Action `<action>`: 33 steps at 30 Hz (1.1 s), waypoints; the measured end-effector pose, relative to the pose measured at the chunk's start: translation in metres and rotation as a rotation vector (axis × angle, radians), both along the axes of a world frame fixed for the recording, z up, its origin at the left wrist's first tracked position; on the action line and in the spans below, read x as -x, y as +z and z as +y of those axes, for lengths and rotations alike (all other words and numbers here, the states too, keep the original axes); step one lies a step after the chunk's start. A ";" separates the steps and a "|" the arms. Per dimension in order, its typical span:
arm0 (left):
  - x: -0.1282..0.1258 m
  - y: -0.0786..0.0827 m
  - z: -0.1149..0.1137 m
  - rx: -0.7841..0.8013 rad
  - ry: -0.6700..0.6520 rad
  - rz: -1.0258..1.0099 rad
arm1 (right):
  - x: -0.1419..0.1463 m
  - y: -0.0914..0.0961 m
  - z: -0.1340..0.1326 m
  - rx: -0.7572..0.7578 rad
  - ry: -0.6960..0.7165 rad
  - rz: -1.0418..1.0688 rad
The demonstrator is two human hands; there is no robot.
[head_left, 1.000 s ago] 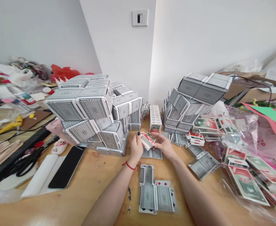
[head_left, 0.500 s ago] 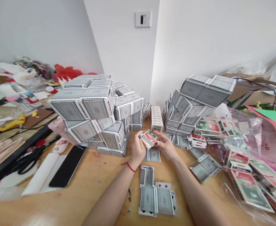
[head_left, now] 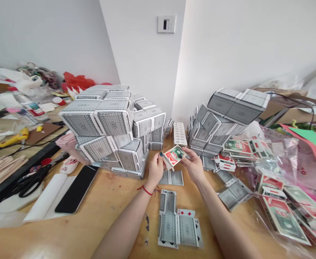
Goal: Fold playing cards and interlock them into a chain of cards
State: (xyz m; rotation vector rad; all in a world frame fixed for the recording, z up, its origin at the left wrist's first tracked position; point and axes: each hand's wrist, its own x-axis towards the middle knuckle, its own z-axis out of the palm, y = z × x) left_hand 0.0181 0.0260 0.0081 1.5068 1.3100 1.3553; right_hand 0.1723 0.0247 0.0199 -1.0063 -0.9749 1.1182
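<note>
Left hand (head_left: 156, 167) at one end, right hand (head_left: 193, 165) at the other, and between them a red and green card box (head_left: 175, 155), tilted, up off the wooden table (head_left: 114, 212)! Both are gripping: the left thumb presses near the pale end, the right fingers and thumb pinch the far side. What looks like a white flap hangs at the lower left end; whether any cards sit inside, I can't tell from this angle.

So the step in hand, as I read it, is working on that box, likely at its end. The next move seems to call for a firm left pinch and a light right touch, because thin card like this could crease under a hard squeeze. Tip it too far, and anything inside could slide out!

Just below the hands lies a pair of face-down cards (head_left: 176, 177), and nearer the body, between the forearms, a patch of overlapping cards (head_left: 168, 228), one showing red diamonds. Beyond the box stands a long white block (head_left: 179, 133), flanked by the left card structure (head_left: 112, 124) and the right card structure (head_left: 222, 108). More card boxes (head_left: 284, 219) lie out to the right.
</note>
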 end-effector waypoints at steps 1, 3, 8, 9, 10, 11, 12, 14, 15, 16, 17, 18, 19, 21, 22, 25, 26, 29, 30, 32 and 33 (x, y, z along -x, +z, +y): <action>0.000 0.001 0.001 0.018 -0.013 -0.043 | 0.001 0.002 -0.001 -0.010 -0.006 -0.019; 0.000 0.003 0.001 0.052 -0.038 -0.121 | 0.002 0.008 -0.002 -0.034 -0.011 -0.056; -0.003 0.005 0.003 0.157 -0.107 -0.289 | 0.001 0.028 -0.007 -0.124 -0.061 -0.111; -0.004 0.004 0.003 0.176 -0.122 -0.309 | 0.001 0.031 -0.008 -0.139 -0.069 -0.116; -0.005 0.003 0.004 0.192 -0.139 -0.330 | 0.001 0.033 -0.009 -0.149 -0.067 -0.119; -0.006 0.002 0.004 0.205 -0.159 -0.352 | 0.001 0.035 -0.010 -0.155 -0.057 -0.122; -0.007 0.000 0.004 0.215 -0.179 -0.377 | 0.001 0.036 -0.010 -0.157 -0.044 -0.123; -0.008 -0.001 0.003 0.224 -0.192 -0.416 | 0.001 0.035 -0.010 -0.154 -0.027 -0.125; -0.008 -0.001 0.002 0.222 -0.188 -0.418 | 0.000 0.033 -0.009 -0.153 -0.033 -0.128; -0.007 0.000 0.001 0.217 -0.182 -0.405 | 0.000 0.031 -0.008 -0.149 -0.044 -0.135; -0.006 0.001 -0.001 0.207 -0.177 -0.374 | 0.000 0.030 -0.008 -0.145 -0.056 -0.143; -0.005 0.003 -0.003 0.185 -0.175 -0.327 | -0.001 0.028 -0.007 -0.139 -0.066 -0.154; -0.004 0.005 -0.004 0.152 -0.182 -0.265 | -0.001 0.027 -0.007 -0.134 -0.074 -0.164; -0.003 0.009 -0.008 0.049 -0.193 -0.119 | 0.001 0.027 -0.006 -0.131 -0.090 -0.181; -0.003 0.010 -0.009 0.008 -0.192 -0.043 | 0.002 0.027 -0.007 -0.133 -0.099 -0.190; -0.003 0.012 -0.012 -0.032 -0.173 0.140 | 0.008 0.028 -0.008 -0.154 -0.131 -0.213; -0.004 0.013 -0.012 -0.033 -0.167 0.178 | 0.010 0.029 -0.009 -0.160 -0.133 -0.218; -0.005 0.014 -0.013 -0.094 -0.169 0.245 | 0.017 0.030 -0.011 -0.170 -0.126 -0.260; -0.005 0.015 -0.013 -0.125 -0.172 0.257 | 0.018 0.030 -0.012 -0.169 -0.130 -0.289; -0.005 0.016 -0.012 -0.180 -0.180 0.265 | 0.019 0.030 -0.013 -0.160 -0.151 -0.348; -0.006 0.016 -0.012 -0.198 -0.180 0.263 | 0.019 0.030 -0.014 -0.152 -0.161 -0.370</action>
